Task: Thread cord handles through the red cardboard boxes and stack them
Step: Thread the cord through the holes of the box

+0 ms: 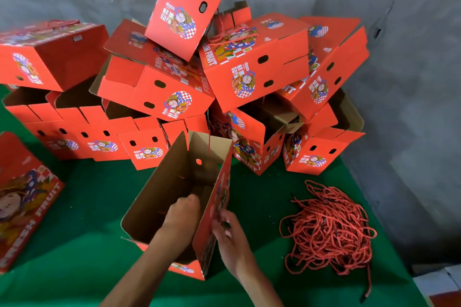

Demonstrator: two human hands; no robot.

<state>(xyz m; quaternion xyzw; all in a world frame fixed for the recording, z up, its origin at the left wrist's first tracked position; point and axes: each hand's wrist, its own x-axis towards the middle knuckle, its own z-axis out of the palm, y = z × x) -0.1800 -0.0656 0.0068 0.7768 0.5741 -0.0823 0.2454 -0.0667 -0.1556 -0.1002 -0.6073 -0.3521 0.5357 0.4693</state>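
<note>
An open red cardboard box (172, 182) lies on its side on the green table (87, 244), its brown inside facing me. My left hand (183, 212) reaches inside the box, fingers curled against the right wall. Outside that same wall, my right hand (224, 229) pinches a red cord (225, 197) that runs up the printed face. A loose bundle of red cord handles (329, 229) lies to the right on the table.
Several red printed boxes (254, 65) are heaped against the grey wall behind; one (187, 7) tilts on top. A row of open boxes (82, 132) stands at left. A flat printed box (22, 202) lies at the left edge.
</note>
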